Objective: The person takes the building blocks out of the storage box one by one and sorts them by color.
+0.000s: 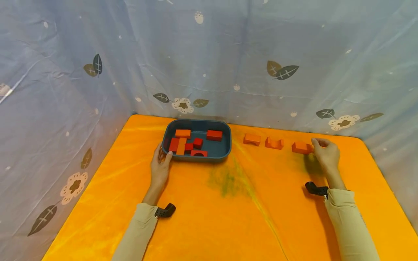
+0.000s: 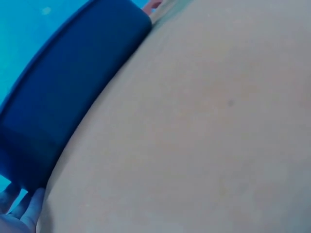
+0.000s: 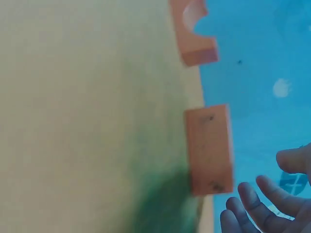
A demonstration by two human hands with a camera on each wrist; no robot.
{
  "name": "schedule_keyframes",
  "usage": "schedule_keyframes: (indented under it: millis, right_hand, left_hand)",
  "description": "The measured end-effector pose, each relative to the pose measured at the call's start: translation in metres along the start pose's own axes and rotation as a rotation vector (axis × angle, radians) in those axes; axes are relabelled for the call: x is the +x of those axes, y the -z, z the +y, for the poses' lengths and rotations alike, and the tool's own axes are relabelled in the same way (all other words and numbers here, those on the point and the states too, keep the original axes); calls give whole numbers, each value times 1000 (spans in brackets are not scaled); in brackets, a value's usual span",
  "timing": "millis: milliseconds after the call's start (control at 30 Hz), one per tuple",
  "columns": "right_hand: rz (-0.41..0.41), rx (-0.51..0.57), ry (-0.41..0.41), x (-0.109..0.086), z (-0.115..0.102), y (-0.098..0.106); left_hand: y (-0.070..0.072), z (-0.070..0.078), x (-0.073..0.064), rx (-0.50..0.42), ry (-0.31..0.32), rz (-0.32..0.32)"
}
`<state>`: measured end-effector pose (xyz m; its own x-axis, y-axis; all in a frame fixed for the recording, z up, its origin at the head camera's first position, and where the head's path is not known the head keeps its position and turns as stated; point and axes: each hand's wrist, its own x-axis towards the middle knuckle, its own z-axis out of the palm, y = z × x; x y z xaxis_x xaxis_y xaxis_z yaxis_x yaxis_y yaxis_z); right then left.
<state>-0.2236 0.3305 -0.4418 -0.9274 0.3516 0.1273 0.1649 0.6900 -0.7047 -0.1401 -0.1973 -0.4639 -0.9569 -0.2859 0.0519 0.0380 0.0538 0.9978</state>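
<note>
My left hand (image 1: 160,168) holds the front left corner of a dark blue tray (image 1: 223,156), with the thumb at the front and the fingers along the side. In the left wrist view, fingertips (image 2: 34,206) meet the end of its outer wall. Red and orange toy blocks lie inside, among them an orange block (image 1: 183,133) and a red block (image 1: 214,135). My right hand (image 1: 328,156) is beside a rectangular orange block (image 1: 301,147) on the table. The right wrist view shows its thumb and fingers spread, with nothing between them.
Left of the rectangular block, an orange block with a curved notch (image 1: 274,143) and an orange arch block (image 1: 252,139) stand in a row. A yellow cloth (image 1: 209,217) covers the table. A patterned grey curtain (image 1: 222,54) hangs along the back and sides.
</note>
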Motion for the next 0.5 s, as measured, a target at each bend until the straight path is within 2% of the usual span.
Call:
schedule_keyframes:
  millis: [133, 267, 367, 500]
  right_hand:
    - [-38, -9, 38, -1, -14, 2]
    - [-90, 43, 115, -5, -36, -2]
    - [-156, 169, 154, -10, -51, -8]
    - [-239, 262, 202, -18, -71, -21]
  left_hand:
    - [1, -17, 7, -4, -10, 5]
    - [1, -22, 8, 4, -35, 18]
    - [0, -8, 3, 1, -19, 8]
    - [-1, 12, -4, 3, 11, -7]
